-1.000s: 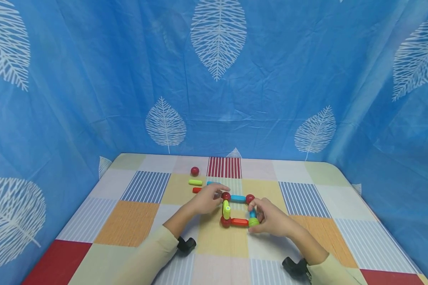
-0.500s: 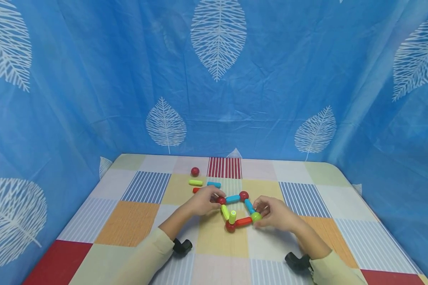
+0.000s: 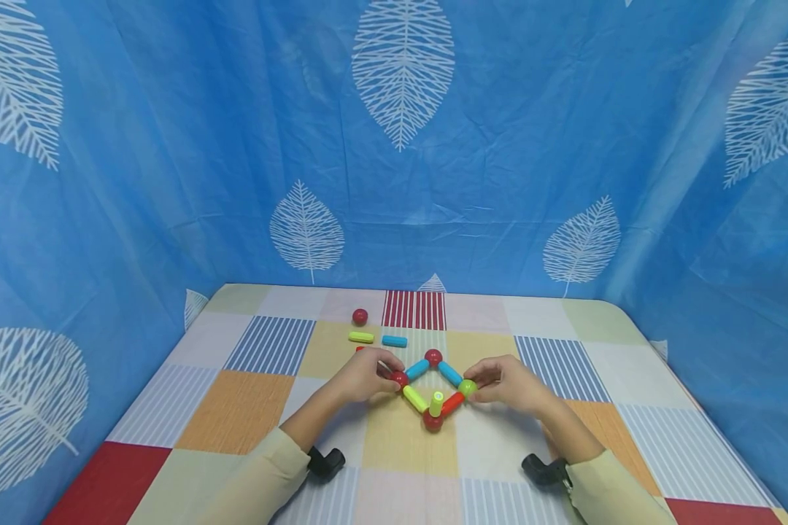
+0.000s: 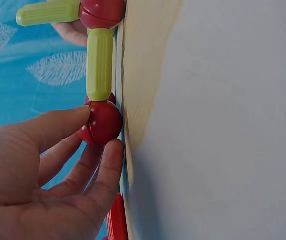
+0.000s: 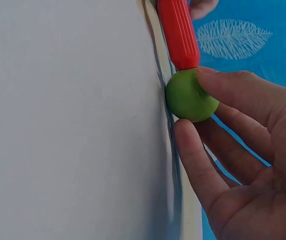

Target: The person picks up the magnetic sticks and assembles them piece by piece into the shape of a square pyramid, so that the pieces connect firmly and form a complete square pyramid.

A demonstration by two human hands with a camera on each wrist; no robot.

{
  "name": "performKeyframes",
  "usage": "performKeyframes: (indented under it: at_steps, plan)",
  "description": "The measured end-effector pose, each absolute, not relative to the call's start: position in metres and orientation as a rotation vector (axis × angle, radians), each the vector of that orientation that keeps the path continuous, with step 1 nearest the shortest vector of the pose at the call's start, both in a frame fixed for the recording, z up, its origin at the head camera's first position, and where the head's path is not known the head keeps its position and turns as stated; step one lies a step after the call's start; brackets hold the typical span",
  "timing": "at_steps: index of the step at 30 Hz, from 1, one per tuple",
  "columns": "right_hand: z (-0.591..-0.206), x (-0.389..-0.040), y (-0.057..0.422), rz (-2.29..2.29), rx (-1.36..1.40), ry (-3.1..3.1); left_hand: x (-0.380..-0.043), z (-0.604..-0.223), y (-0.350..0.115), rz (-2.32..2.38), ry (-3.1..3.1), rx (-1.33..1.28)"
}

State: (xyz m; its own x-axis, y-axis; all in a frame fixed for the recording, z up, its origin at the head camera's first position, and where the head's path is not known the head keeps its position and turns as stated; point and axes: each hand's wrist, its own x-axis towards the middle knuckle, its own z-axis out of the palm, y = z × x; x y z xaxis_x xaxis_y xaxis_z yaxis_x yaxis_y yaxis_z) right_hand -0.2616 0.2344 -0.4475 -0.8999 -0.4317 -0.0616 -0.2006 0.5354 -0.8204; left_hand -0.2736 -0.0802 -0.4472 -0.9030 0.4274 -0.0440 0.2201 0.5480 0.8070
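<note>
On the patchwork cloth lies a diamond of toy rods and balls. My left hand pinches the red ball at its left corner between thumb and fingers. At the right corner, the green ball is pinched by my right hand. Two blue rods meet at the back red ball. A yellow-green rod and a red rod run to the front red ball. From that front ball a second yellow-green rod stands upright.
Behind my left hand lie a loose red ball, a yellow-green rod, a blue rod and a mostly hidden red rod. A blue leaf-print curtain surrounds the table's back and sides.
The rod frame has turned and spread from a roughly square stance into a diamond, one corner toward me. My left hand moved slightly left and nearer; the right hand shifted slightly right and away.
</note>
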Motion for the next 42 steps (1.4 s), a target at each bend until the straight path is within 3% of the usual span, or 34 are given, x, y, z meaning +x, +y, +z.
performKeyframes:
  at_steps: [22, 42]
  plan:
    - [-0.452, -0.261, 0.235, -1.329, -0.51, 2.501, -0.28, -0.448, -0.091, 1.248, 2.569, 0.596]
    - [-0.448, -0.258, 0.235, -1.322, -0.5, 2.53, -0.308, -0.439, -0.109, 1.13, 2.85, 0.526]
